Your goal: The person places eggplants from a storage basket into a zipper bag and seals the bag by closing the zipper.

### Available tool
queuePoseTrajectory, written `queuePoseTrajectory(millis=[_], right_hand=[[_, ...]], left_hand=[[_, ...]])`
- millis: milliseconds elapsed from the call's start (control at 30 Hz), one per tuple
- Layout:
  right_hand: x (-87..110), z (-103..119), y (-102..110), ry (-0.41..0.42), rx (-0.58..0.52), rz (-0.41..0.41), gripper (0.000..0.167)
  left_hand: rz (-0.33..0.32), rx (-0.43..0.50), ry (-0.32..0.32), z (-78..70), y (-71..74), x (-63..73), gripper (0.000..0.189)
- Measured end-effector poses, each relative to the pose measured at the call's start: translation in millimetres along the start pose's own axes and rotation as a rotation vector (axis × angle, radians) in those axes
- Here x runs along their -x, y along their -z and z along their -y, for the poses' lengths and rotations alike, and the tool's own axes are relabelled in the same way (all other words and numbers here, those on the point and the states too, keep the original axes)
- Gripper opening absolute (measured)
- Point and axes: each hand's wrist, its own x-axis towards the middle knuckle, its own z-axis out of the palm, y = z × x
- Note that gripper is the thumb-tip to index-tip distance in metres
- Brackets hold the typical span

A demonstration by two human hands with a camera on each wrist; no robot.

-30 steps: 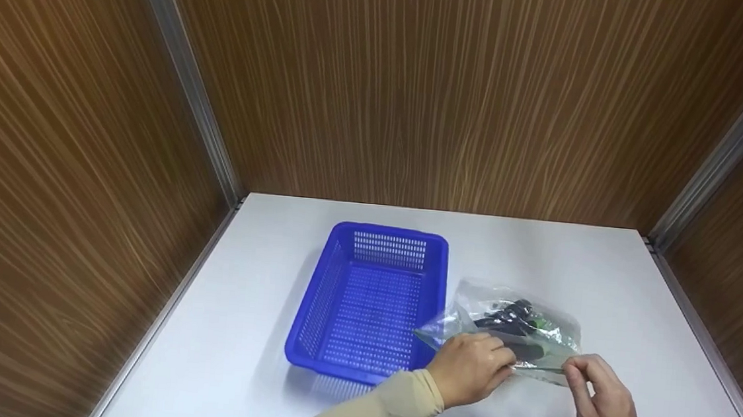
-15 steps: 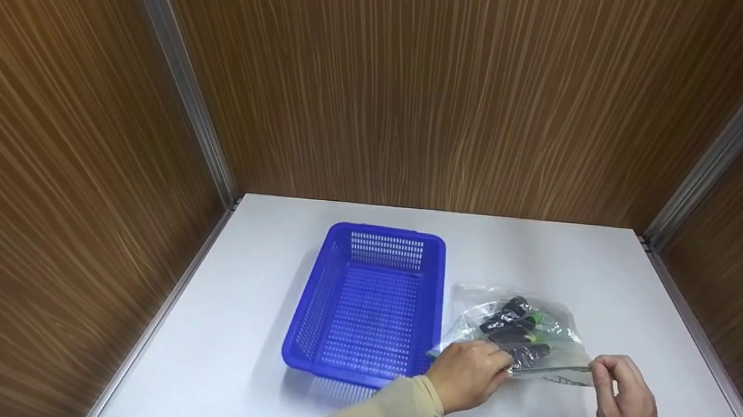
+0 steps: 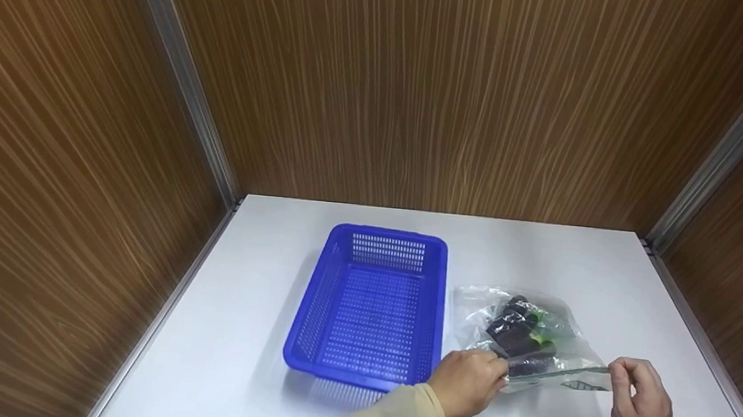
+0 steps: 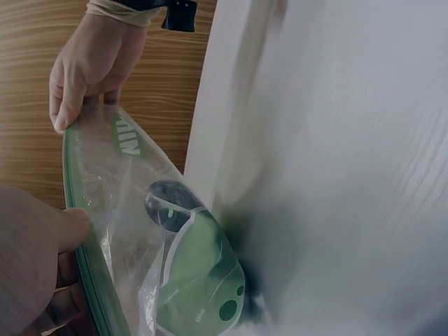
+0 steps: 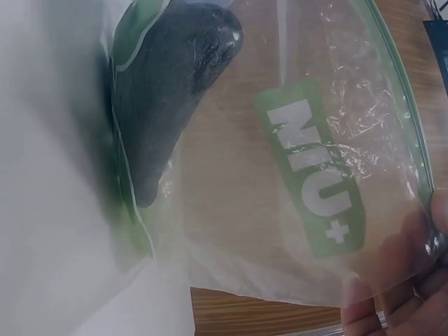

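Observation:
A clear zip bag [image 3: 576,340] with a green zip strip and green print is to the right of the basket, on or just above the table. Inside it are several dark elongated items [image 3: 515,336], their kind unclear through the plastic. My left hand [image 3: 469,383] pinches the zip edge near the bag's left part, as the left hand [image 4: 31,255] does in the left wrist view. At the right corner of that edge, my right hand [image 3: 644,409] pinches the plastic between thumb and fingers. The bag's "NIU+" label [image 5: 315,171] shows in the right wrist view.
A blue plastic basket [image 3: 434,266] with perforated sides stands left of the bag, close to my left forearm. The white table [image 3: 260,279] is bounded by wood-grain panels [image 3: 381,90] at the back and both sides.
My right hand has moved to the right along the bag's zip edge, while my left hand has stayed nearly in place. The edge between them is longer and straighter.

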Motion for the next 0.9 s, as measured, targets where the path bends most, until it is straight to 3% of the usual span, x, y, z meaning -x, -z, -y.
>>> queuePoseTrajectory(millis=[200,900], right_hand=[[-2.3,-8,2,-0.044,0.028,-0.008,0.020],[-10.8,-19,10,-0.077,0.053,-0.028,0.023]], left_hand=[[-0.008,0.009,-0.008,1.4,-3.0,3.4,0.010],[0.015,-0.003,-0.008,3.8,-5.6,4.2,0.006]])
